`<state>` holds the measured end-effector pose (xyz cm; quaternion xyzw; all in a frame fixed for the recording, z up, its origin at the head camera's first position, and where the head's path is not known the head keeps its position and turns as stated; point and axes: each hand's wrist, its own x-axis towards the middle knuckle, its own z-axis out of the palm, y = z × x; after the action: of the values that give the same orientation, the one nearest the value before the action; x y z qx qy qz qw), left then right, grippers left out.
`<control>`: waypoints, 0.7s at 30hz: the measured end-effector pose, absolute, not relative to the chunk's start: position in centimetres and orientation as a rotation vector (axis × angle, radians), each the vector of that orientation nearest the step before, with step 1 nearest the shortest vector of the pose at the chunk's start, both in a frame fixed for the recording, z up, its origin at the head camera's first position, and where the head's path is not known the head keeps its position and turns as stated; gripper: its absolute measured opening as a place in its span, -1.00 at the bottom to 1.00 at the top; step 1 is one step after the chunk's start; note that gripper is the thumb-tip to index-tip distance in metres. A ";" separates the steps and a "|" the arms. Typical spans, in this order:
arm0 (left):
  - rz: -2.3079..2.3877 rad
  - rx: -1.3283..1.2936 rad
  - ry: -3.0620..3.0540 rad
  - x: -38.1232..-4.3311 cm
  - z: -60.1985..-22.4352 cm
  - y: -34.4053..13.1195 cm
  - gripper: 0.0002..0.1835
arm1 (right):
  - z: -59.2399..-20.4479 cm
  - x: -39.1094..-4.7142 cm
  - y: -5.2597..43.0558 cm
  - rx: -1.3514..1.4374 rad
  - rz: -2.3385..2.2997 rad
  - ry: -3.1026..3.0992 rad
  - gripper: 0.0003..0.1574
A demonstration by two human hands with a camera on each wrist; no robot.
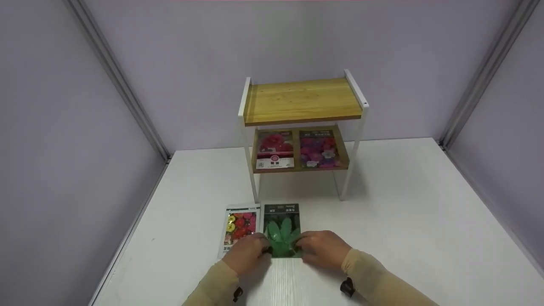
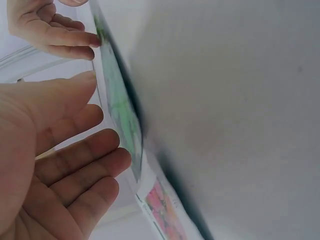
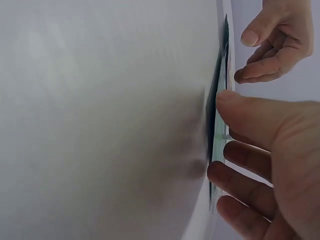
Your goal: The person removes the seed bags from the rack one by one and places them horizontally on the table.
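A dark seed packet with a picture of long green shapes [image 1: 278, 216] lies flat on the white table, in front of the small shelf. My left hand [image 1: 247, 253] is at its lower left, partly over the flowered seed packet [image 1: 241, 225] beside it. At the green packet's right edge is my right hand [image 1: 325, 250]. In the left wrist view the left hand's fingers [image 2: 82, 167] are loosely bent near the green packet, not wrapped round it. The right wrist view has the right thumb and fingertips [image 3: 220, 172] against the packet's edge, without a clear pinch.
A two-tier shelf with a wooden top [image 1: 301, 100] and white metal legs stands behind the packets. On its lower board lie a red-flower packet [image 1: 275, 148] and a purple-pink flower packet [image 1: 319, 148]. Pale walls [image 1: 425, 63] enclose the table.
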<state>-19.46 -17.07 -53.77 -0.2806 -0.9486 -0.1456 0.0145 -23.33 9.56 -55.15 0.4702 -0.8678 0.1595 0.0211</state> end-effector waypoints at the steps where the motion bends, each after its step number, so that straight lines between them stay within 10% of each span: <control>1: -0.445 -0.879 -2.947 -19.5 -53.7 -17.1 -0.85 | -55.0 -23.4 9.7 1.456 0.495 -2.680 -0.63; 21: -0.221 -0.700 -2.672 -22.4 -47.4 -16.4 -0.20 | -46.9 -27.2 10.7 1.328 0.341 -2.443 -0.33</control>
<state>-22.37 -16.41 -47.41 -0.2484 -0.9477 -0.0783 0.1845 -27.24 10.71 -46.94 0.4671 -0.8595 0.1201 0.1694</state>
